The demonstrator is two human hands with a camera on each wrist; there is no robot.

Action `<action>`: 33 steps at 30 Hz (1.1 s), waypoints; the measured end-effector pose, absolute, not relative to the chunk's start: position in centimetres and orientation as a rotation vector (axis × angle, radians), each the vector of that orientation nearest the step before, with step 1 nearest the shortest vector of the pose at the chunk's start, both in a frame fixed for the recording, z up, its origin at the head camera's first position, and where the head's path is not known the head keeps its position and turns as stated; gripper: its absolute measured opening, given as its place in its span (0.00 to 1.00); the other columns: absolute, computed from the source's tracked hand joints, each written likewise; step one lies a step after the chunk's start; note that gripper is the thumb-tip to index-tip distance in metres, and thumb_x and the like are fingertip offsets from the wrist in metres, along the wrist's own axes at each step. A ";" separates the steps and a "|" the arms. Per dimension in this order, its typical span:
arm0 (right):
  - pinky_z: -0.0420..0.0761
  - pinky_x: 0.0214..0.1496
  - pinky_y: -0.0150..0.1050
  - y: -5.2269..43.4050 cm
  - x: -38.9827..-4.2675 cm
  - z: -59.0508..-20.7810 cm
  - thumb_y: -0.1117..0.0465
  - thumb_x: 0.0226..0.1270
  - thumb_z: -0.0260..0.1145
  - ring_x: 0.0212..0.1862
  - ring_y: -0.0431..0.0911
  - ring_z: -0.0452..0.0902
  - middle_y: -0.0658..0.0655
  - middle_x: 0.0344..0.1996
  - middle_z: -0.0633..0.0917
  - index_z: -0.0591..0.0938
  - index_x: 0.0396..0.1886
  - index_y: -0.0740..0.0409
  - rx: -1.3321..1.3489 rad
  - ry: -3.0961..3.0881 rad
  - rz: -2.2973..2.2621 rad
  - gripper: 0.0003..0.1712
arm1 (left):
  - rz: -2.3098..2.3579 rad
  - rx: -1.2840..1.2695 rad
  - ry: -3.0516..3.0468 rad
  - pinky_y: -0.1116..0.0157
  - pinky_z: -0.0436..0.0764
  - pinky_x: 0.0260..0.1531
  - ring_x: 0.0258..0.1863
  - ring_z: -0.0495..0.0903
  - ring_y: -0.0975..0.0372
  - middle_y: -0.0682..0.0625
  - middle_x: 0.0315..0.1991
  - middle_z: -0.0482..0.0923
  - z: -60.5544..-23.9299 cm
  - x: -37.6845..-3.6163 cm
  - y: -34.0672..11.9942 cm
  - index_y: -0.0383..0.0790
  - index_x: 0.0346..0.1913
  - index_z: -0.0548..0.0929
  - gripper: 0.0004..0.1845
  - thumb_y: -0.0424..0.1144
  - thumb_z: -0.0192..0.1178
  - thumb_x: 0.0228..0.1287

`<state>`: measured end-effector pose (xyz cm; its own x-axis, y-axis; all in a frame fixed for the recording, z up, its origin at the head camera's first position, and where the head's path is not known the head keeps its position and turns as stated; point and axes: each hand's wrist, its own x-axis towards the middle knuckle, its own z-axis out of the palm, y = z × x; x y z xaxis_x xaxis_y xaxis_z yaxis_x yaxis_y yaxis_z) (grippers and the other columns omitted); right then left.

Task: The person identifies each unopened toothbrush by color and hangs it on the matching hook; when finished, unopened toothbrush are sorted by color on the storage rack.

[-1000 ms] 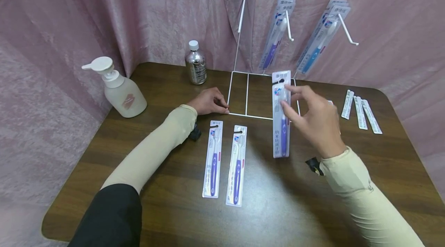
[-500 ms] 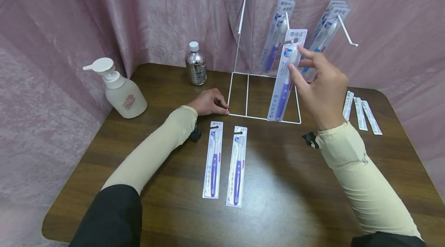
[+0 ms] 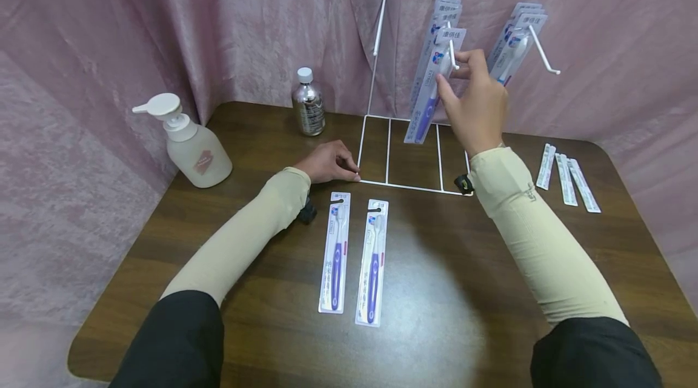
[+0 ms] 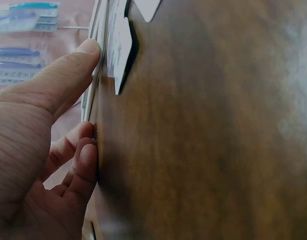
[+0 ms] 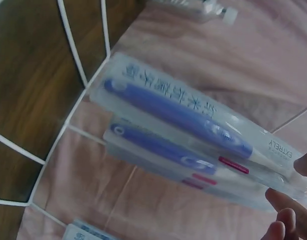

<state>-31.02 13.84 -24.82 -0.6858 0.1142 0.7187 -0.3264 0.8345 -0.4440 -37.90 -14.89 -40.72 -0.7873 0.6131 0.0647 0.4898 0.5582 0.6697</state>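
My right hand (image 3: 480,103) pinches a purple packaged toothbrush (image 3: 428,97) by the edge of its upper part. The pack hangs tilted at the middle hook (image 3: 452,54) of a white wire display rack (image 3: 414,187), and the hook's tip shows in front of it. Close behind it hang more purple packs; in the right wrist view the held toothbrush pack (image 5: 178,112) overlaps them. My left hand (image 3: 327,160) holds the rack's front left base corner. In the left wrist view its thumb (image 4: 78,62) lies on the wire, with fingers curled below.
Two purple packaged toothbrushes, one left (image 3: 335,254) and one right (image 3: 372,264), lie before the rack. Blue packs hang on the right hook (image 3: 544,51); the left hook (image 3: 380,24) is bare. A silver bottle (image 3: 308,103), pump bottle (image 3: 197,154) and three slim packets (image 3: 565,179) stand or lie around.
My right hand has lifted the toothbrush pack from low over the table's front, up and back, to the middle hook. The left hand stays on the rack corner.
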 end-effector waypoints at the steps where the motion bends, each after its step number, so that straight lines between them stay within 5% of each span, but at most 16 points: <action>1: 0.74 0.40 0.59 13.9 -31.6 -24.8 0.51 0.75 0.71 0.44 0.63 0.89 0.60 0.50 0.91 0.80 0.61 0.57 0.138 -2.229 0.712 0.23 | 1.044 0.936 2.614 0.63 0.76 0.51 0.47 0.77 0.61 0.53 0.43 0.81 -40.8 -37.9 -14.9 0.51 0.37 0.96 0.07 0.45 0.83 0.56; 17: 0.76 0.44 0.58 14.2 -34.1 -25.1 0.54 0.75 0.68 0.50 0.62 0.87 0.57 0.55 0.90 0.74 0.67 0.54 0.101 -2.239 0.711 0.25 | 1.064 0.926 2.618 0.63 0.77 0.50 0.47 0.77 0.60 0.52 0.43 0.81 -40.7 -37.5 -14.9 0.49 0.37 0.96 0.08 0.44 0.83 0.56; 22: 0.78 0.51 0.56 14.0 -31.3 -26.4 0.60 0.71 0.70 0.51 0.58 0.86 0.59 0.51 0.90 0.79 0.59 0.60 0.151 -2.183 0.744 0.20 | 1.061 0.917 2.618 0.63 0.76 0.50 0.47 0.77 0.61 0.53 0.43 0.81 -40.9 -37.5 -14.8 0.50 0.36 0.95 0.08 0.45 0.83 0.55; 27: 0.80 0.41 0.54 13.1 -26.7 -29.6 0.62 0.69 0.71 0.42 0.54 0.87 0.57 0.40 0.90 0.86 0.47 0.59 0.307 -2.305 0.711 0.09 | 1.078 0.930 2.607 0.63 0.76 0.50 0.46 0.77 0.61 0.53 0.42 0.81 -41.1 -37.6 -14.6 0.50 0.35 0.95 0.07 0.44 0.83 0.55; 33: 0.77 0.29 0.46 10.9 -22.0 -34.3 0.53 0.69 0.73 0.27 0.46 0.81 0.50 0.32 0.90 0.83 0.58 0.53 0.396 -2.737 0.710 0.20 | 1.075 0.942 2.618 0.63 0.77 0.50 0.45 0.77 0.62 0.54 0.41 0.82 -41.3 -38.1 -14.9 0.52 0.35 0.95 0.07 0.45 0.83 0.55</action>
